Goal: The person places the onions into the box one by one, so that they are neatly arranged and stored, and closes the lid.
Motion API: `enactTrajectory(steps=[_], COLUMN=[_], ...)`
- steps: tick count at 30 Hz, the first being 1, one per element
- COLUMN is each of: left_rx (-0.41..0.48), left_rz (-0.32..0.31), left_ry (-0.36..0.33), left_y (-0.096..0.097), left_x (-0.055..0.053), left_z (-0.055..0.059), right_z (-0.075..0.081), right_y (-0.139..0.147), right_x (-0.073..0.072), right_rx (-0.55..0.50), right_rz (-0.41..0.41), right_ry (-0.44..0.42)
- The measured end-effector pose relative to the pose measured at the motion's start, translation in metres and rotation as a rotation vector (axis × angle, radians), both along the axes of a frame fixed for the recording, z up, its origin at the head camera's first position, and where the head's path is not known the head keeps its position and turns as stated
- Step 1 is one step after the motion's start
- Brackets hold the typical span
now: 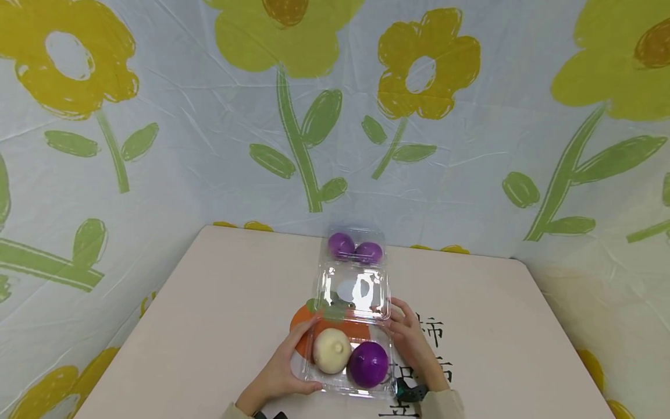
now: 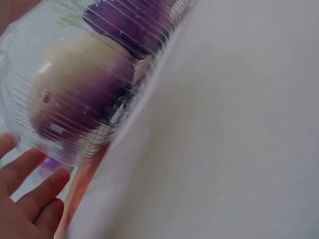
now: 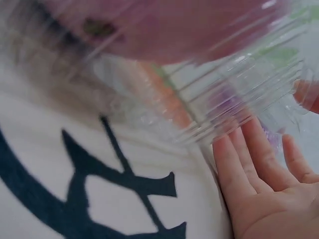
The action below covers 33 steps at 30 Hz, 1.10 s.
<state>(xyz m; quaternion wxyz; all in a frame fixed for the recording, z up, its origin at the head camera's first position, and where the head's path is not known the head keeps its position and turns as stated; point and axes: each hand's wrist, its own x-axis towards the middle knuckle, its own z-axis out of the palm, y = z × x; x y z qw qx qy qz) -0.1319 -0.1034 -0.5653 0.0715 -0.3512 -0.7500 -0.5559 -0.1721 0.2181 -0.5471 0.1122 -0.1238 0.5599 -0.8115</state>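
A clear plastic clamshell box (image 1: 345, 387) lies on the near part of the table, its lid (image 1: 348, 285) folded back. In its base sit a cream onion (image 1: 332, 351) with a small nub and a glossy purple onion (image 1: 368, 365). My left hand (image 1: 285, 366) grips the box's left side, thumb at the front corner and fingers toward the back. On the right side, my right hand (image 1: 413, 340) has its fingers extended toward the hinge. In the right wrist view those fingers (image 3: 264, 164) are straight, tips against the ribbed plastic wall.
Behind the lid, a second clear box (image 1: 358, 235) holds two purple onions (image 1: 341, 244). The pale table (image 1: 220, 291) has an orange fruit print (image 1: 300, 320) and black characters (image 1: 434, 329) under and beside the near box. A flower-patterned cloth (image 1: 450, 157) hangs along the back and sides.
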Motion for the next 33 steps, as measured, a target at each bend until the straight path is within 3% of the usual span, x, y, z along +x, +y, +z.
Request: enactTrajectory(steps=[5,11,15,17,21,23,27,30,33], left_rx=[-0.045,-0.061,-0.071,-0.071,-0.055,-0.049,-0.043,-0.039,-0.045], left_rz=[0.014,0.023,0.033,0.037,0.035,0.027,0.01,0.009,0.023], left_ry=[0.005,0.008,-0.01,-0.03,-0.043,-0.054,-0.083,-0.067,-0.06], left_y=[-0.001,0.0,0.001,0.002,0.003,0.003,0.003,0.003,0.002], left_x=[-0.001,-0.008,-0.016,-0.016,-0.021,-0.024,-0.028,-0.029,-0.029], left_z=[0.007,0.005,0.002,0.008,0.008,0.002,-0.002,-0.003,-0.004], right_z=[0.009,0.028,0.05,0.062,0.086,0.098,0.118,0.126,0.125], right_y=[0.005,0.01,0.013,0.014,0.015,0.015,0.014,0.012,0.008], right_x=[-0.006,-0.026,-0.041,-0.049,-0.06,-0.063,-0.056,-0.04,-0.02], right_rx=[0.041,0.129,0.183,0.221,0.296,0.334,0.44,0.508,0.519], right_rz=[0.014,0.046,0.058,0.056,0.031,0.017,-0.036,-0.081,-0.117], right_ry=[-0.06,-0.011,0.034,0.054,0.077,0.084,0.132,0.197,0.255])
